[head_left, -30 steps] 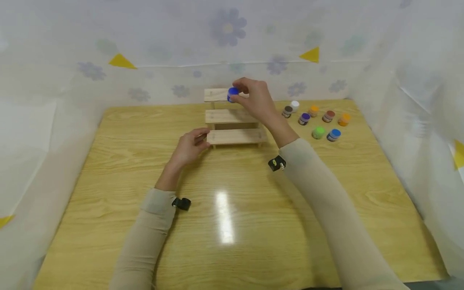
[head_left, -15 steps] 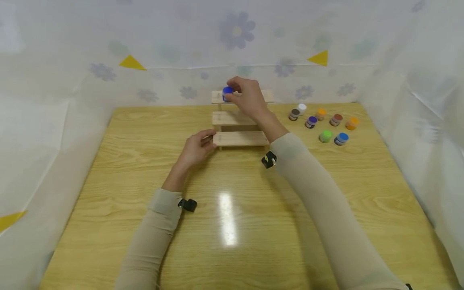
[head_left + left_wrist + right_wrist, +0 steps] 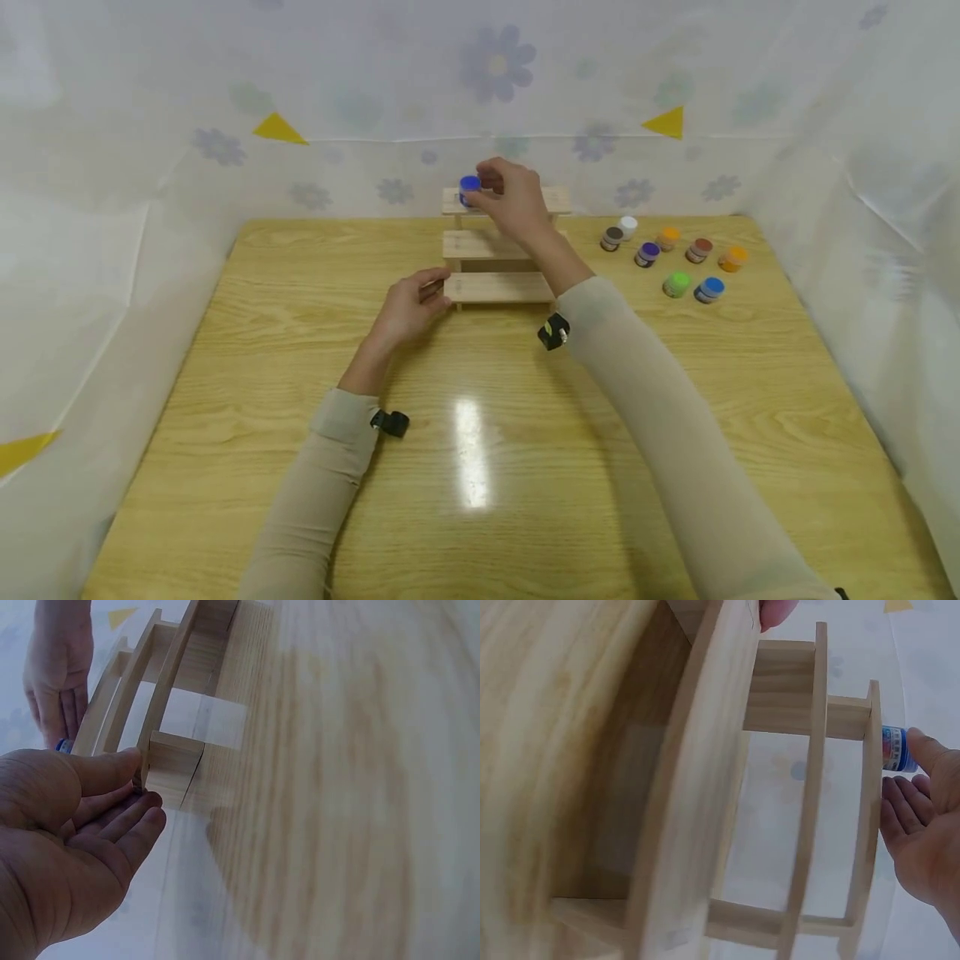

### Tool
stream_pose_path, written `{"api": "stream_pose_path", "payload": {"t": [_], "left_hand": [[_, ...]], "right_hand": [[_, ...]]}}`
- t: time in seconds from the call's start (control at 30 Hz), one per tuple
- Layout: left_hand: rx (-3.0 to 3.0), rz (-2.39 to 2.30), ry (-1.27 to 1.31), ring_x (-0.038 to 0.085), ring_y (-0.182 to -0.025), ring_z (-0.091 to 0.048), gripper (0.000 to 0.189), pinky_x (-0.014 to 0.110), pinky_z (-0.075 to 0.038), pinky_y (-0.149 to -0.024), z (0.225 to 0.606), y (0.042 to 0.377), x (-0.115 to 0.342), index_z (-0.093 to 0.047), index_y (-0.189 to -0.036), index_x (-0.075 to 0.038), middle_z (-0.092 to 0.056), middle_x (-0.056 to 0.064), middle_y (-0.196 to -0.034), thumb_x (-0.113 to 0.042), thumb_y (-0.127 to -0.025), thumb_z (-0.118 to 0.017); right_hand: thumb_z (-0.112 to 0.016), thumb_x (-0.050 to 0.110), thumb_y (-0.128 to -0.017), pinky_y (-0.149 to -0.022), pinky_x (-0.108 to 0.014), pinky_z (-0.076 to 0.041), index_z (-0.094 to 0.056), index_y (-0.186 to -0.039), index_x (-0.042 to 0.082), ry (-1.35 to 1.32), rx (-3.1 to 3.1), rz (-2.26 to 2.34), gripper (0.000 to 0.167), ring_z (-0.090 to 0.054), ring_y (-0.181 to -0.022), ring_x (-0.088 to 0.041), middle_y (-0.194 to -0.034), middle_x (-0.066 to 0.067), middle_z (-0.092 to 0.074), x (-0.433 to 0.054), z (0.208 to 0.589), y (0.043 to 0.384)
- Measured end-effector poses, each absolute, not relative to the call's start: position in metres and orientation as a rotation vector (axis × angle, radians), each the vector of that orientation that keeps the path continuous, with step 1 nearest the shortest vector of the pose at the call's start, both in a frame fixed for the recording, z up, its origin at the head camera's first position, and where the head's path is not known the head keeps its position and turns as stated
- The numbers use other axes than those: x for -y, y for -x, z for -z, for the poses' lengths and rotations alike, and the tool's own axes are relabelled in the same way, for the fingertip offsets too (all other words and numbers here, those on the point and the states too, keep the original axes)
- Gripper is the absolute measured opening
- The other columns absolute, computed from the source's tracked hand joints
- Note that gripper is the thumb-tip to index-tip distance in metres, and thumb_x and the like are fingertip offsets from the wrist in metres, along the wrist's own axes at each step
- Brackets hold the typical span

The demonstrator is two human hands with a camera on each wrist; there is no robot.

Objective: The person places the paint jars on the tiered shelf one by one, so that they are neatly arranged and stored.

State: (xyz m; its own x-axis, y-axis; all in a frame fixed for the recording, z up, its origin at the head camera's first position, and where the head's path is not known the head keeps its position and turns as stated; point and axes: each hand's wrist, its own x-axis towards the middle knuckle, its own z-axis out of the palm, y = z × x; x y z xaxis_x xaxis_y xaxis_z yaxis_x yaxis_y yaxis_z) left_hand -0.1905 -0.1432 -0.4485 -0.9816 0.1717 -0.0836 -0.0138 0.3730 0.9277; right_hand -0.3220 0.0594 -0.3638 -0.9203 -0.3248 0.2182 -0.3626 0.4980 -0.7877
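A three-tier wooden display stand [image 3: 498,287] stands near the back of the table. My left hand [image 3: 408,308] holds the left end of its lowest shelf; in the left wrist view the thumb lies on one side and the fingertips on the other. On the left part of the top shelf sits a small paint jar [image 3: 469,190] with a blue lid. My right hand [image 3: 517,200] is beside this jar, its thumb at the jar's front. In the right wrist view the jar [image 3: 895,748] rests on the shelf, the thumb is at its lid, and the other fingers are extended apart from it.
Several paint jars stand on the table right of the stand: white [image 3: 627,227], black [image 3: 612,239], purple [image 3: 647,255], brown [image 3: 700,250], green [image 3: 677,285], blue [image 3: 709,290], and two orange. A flower-patterned curtain [image 3: 360,179] hangs close behind the stand.
My right hand has carried the blue-lidded jar left along the top shelf, and its fingers have now loosened from it. The left hand stays on the lowest shelf. The head view has shifted slightly.
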Motion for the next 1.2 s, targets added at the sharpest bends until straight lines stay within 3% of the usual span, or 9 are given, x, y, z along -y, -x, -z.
{"api": "stream_pose_path", "payload": {"t": [0.47,0.9,1.2], "left_hand": [[-2.473,-1.646,-0.111,0.027,-0.150,-0.045,0.055,0.033,-0.048,-0.117,0.444,0.188,0.149,-0.048,-0.158,-0.006,-0.046,0.012,-0.163,-0.006,-0.106,-0.064],[-2.453,-1.647,-0.097,0.025,-0.151,-0.044,0.055,0.034,-0.047,-0.118,0.447,0.187,0.153,-0.047,-0.159,-0.008,-0.046,0.010,-0.164,-0.009,-0.107,-0.064],[-2.427,-1.673,-0.060,0.026,-0.152,-0.043,0.056,0.035,-0.047,-0.118,0.446,0.185,0.158,-0.047,-0.160,-0.010,-0.045,0.009,-0.165,-0.008,-0.107,-0.064]], "right_hand": [[-0.081,0.018,-0.097,-0.101,-0.023,-0.057,-0.069,-0.133,0.005,-0.585,2.432,-1.555,0.040,-0.070,-0.117,-0.019,-0.126,-0.011,-0.073,-0.092,0.383,0.296],[-0.080,0.017,-0.098,-0.108,-0.042,-0.056,-0.070,-0.131,0.000,-0.525,2.425,-1.561,0.039,-0.069,-0.120,-0.029,-0.127,-0.017,-0.072,-0.155,0.398,0.248],[-0.080,0.013,-0.097,-0.104,-0.036,-0.059,-0.070,-0.129,-0.001,-0.426,2.444,-1.548,0.036,-0.070,-0.118,-0.031,-0.124,-0.021,-0.073,-0.198,0.411,0.226]]}}
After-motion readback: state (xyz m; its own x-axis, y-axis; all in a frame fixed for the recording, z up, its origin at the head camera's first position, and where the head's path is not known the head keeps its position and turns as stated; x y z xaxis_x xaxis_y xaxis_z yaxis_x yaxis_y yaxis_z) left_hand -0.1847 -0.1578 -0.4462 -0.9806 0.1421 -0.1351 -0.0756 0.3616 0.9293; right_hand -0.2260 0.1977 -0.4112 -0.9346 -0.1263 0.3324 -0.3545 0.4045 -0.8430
